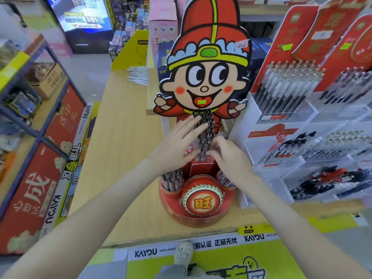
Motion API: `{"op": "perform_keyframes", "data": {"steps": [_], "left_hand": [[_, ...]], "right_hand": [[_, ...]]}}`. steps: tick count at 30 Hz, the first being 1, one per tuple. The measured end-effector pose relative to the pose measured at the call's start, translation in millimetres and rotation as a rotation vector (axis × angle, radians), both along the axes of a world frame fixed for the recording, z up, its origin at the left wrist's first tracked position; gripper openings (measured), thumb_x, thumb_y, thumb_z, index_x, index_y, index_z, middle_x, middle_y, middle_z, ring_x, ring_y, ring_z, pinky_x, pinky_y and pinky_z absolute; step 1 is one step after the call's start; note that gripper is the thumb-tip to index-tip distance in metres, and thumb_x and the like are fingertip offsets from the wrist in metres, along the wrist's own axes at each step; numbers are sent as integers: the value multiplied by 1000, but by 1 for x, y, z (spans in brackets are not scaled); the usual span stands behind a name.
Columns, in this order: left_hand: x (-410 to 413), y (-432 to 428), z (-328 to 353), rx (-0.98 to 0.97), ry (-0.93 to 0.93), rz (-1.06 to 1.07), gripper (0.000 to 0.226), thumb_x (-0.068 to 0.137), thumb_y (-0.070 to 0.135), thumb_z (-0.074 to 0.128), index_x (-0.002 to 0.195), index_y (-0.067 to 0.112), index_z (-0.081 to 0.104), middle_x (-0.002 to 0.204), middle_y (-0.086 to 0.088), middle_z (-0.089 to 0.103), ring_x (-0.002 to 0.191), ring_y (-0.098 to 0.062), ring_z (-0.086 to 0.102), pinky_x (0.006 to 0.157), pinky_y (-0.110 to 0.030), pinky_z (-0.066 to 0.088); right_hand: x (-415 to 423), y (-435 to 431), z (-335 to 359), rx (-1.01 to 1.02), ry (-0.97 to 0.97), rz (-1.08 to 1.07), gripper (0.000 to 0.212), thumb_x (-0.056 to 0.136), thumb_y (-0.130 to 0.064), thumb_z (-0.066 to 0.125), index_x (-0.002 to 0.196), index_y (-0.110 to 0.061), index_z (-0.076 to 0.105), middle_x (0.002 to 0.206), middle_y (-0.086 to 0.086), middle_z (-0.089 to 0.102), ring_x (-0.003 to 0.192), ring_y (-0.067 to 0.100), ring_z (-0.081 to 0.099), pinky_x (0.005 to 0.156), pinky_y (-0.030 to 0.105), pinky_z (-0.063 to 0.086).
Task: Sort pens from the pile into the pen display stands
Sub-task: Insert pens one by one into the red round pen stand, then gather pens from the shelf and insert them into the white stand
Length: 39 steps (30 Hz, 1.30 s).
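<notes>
The bunch of pens (205, 127) stands upright in the back slot of the red cartoon display stand (201, 216). Both hands close in on it from either side, I'd say to square the pens up so they sit tidily. The left hand (177, 142) lies flat against the bunch, its fingers (193, 125) straight and spread, holding nothing. The right hand (231, 158) has bent fingers (213, 153) pinching the lower barrels, while the loose pile (137, 75) waits far back on the tabletop (124, 137).

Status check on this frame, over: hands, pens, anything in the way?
Left grip flat against pens. Right grip pinching them, standing in red stand. Spare pile far back on table. Nothing blocking.
</notes>
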<state>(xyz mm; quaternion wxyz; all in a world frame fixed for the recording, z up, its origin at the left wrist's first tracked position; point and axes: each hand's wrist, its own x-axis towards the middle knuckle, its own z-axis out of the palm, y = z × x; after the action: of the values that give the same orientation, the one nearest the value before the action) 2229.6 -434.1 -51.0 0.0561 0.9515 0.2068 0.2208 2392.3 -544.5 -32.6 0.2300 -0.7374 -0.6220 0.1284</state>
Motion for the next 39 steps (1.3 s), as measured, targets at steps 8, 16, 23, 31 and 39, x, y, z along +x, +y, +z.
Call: {"op": "perform_keyframes", "data": {"steps": [8,16,23,31,39], "left_hand": [[-45,-38,-1,-154,-124,291,54,96,31,51,141,5,42,143,-14,46,129,-30,45,104,-40,39],[-146,-36,-17,-146,-84,507,57,92,39,44,134,1,51,135,-18,53,117,-36,55,94,-42,45],[-284,8,-51,-246,26,583,61,92,43,39,135,1,49,138,-23,50,124,-39,51,101,-48,44],[-395,114,-58,-310,161,399,52,90,32,40,124,-4,57,123,-26,59,112,-41,59,90,-48,51],[-379,212,-76,-305,257,174,52,93,29,45,134,-2,46,137,-27,46,122,-41,48,97,-48,43]], "right_hand": [[-48,-18,13,359,49,89,37,95,-19,52,129,-5,48,125,9,55,119,13,41,103,15,25],[-155,10,4,391,7,259,38,94,-18,53,129,-5,48,122,12,54,115,24,46,99,31,36],[-289,80,-56,173,-11,280,44,95,-20,51,135,-4,44,131,12,50,123,27,44,102,32,33],[-426,176,-90,43,55,36,40,92,-9,52,130,4,46,125,18,53,119,34,47,99,34,33],[-436,223,-117,-70,95,-272,43,99,-19,42,139,-5,38,140,10,44,131,24,35,103,31,31]]}}
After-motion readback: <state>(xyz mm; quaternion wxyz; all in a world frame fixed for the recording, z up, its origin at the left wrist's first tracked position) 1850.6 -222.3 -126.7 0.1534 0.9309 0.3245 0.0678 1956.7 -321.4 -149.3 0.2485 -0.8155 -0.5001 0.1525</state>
